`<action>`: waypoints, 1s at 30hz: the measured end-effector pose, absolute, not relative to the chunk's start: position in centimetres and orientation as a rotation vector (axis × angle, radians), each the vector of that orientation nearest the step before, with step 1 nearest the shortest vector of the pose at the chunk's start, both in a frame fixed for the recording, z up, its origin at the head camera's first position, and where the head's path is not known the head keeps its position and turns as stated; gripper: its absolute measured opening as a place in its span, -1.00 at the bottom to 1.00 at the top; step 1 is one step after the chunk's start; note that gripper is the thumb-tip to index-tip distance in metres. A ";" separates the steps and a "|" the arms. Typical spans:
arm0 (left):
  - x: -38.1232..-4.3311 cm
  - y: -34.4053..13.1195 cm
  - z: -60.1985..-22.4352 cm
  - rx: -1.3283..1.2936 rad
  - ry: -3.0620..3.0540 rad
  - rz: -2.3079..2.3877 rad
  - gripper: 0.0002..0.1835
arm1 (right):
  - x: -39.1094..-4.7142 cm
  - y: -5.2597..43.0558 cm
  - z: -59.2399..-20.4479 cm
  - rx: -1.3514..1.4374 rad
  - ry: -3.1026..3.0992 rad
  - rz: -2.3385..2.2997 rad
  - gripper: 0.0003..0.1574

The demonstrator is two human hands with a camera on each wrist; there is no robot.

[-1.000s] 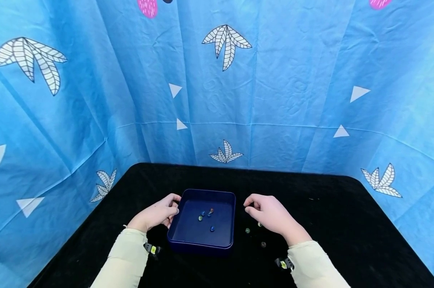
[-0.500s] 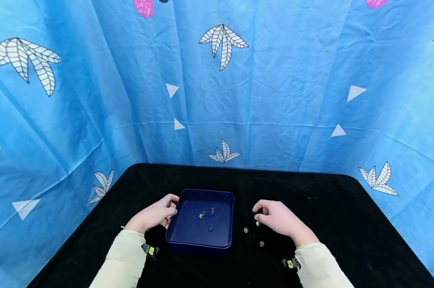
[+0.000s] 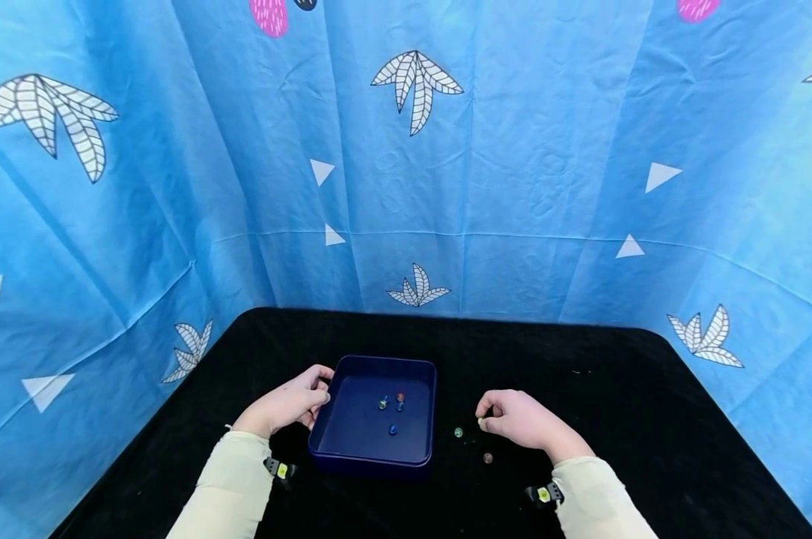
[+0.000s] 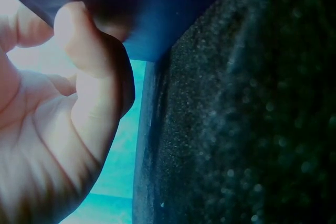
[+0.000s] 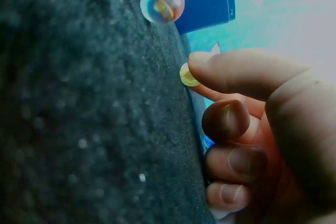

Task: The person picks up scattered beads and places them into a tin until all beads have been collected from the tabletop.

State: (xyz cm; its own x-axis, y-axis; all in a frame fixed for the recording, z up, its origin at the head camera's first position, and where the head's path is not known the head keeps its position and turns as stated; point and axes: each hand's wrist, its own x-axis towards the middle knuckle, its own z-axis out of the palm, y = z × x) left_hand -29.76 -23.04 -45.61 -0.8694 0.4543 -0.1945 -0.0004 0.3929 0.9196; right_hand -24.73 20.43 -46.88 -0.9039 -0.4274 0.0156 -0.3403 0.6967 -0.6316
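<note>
A dark blue square box (image 3: pixel 372 453) holds several small glass marbles (image 3: pixel 393 430), some blue and one reddish (image 3: pixel 400 397). My left hand (image 3: pixel 291 400) grips the box's left side, its thumb (image 4: pixel 79 40) against the wall in the left wrist view. To the right of the box, my right hand (image 3: pixel 523 419) pinches a yellow marble (image 5: pixel 187 75) between thumb and index finger, low at the cloth. The other fingers of that hand are curled. Two more marbles lie near it: a green one (image 3: pixel 458 433) and a brownish, multicoloured one (image 3: pixel 488 458).
Black cloth (image 3: pixel 581 397) covers the table under everything. A blue patterned curtain (image 3: pixel 513 187) hangs behind the table and along both sides. Tiny pale specks (image 3: pixel 581 372) show on the cloth at the right.
My right hand has moved right and down from beside the box, and now pinches the yellow marble. Marbles inside the box have rolled slightly. The left hand stays at the box.
</note>
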 end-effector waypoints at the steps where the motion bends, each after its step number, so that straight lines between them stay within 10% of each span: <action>1: -29.7 -23.1 -45.7 0.387 2.238 1.478 -0.46 | -24.7 20.4 -46.9 -0.634 2.768 -0.994 -0.89; 30: -29.8 -22.9 -45.6 0.385 2.223 1.496 -0.45 | -24.9 19.9 -46.6 -0.630 2.860 -1.023 -0.93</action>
State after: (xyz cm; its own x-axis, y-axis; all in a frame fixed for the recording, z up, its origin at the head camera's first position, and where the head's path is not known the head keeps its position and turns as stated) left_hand -29.75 -22.93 -45.55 -0.8685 0.4554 -0.1959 -0.0099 0.3792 0.9253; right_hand -24.89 19.90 -46.60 -0.9168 -0.3875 0.0968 -0.3610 0.7003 -0.6158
